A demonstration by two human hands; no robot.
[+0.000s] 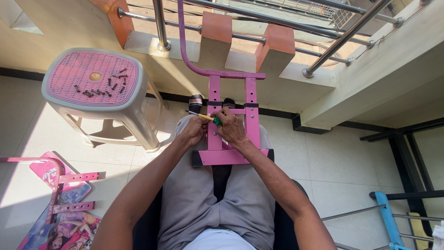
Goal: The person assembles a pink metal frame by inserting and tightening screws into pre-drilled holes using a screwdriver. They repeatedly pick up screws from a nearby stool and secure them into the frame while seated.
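Note:
A pink metal frame (252,99) rests on my lap, its curved tube rising toward the balcony railing. My right hand (231,127) grips a screwdriver (208,117) with a yellow shaft and green handle, laid across the frame's left upright. My left hand (194,130) sits against that same upright beside the screwdriver's tip, fingers curled; whether it pinches something small I cannot tell. Several dark screws and bolts (104,85) lie scattered on the pink perforated top of a plastic stool (92,78) to my left.
More pink frame parts (69,190) lie on the tiled floor at lower left over a colourful printed board (69,227). A steel railing (277,23) with orange blocks runs ahead. A blue and metal rack (388,217) stands at lower right.

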